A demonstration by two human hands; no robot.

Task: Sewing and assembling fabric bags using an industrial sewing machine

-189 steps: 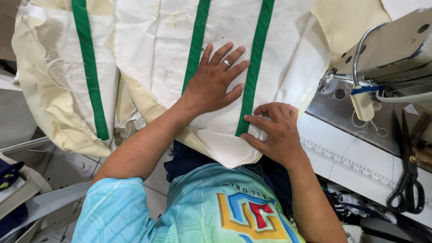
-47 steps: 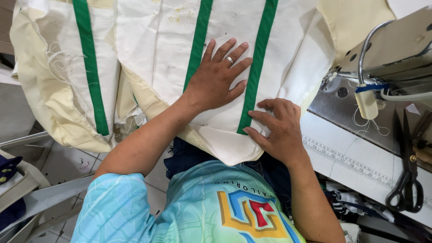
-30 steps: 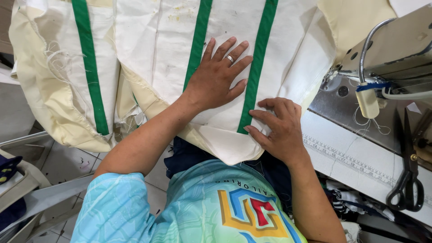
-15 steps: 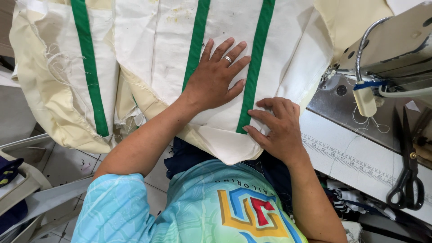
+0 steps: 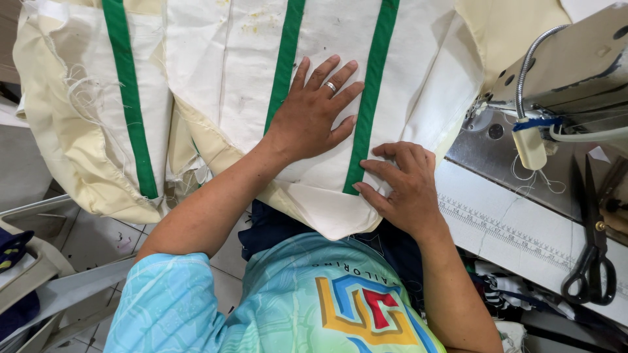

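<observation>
The cream fabric with green stripes (image 5: 216,98) fills the upper left and centre of the frame, draped off the desk (image 5: 517,229) edge. It appears light, limp and fray-prone; best held flat near a stripe. Left hand (image 5: 313,114) lies flat, fingers spread. Right hand (image 5: 402,183) presses curled fingers at the lower stripe end. Scissors (image 5: 592,261) lie far right.

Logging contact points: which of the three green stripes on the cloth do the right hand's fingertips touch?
The rightmost green stripe. The right hand presses its lower end; the left hand lies flat between it and the middle stripe.
</observation>
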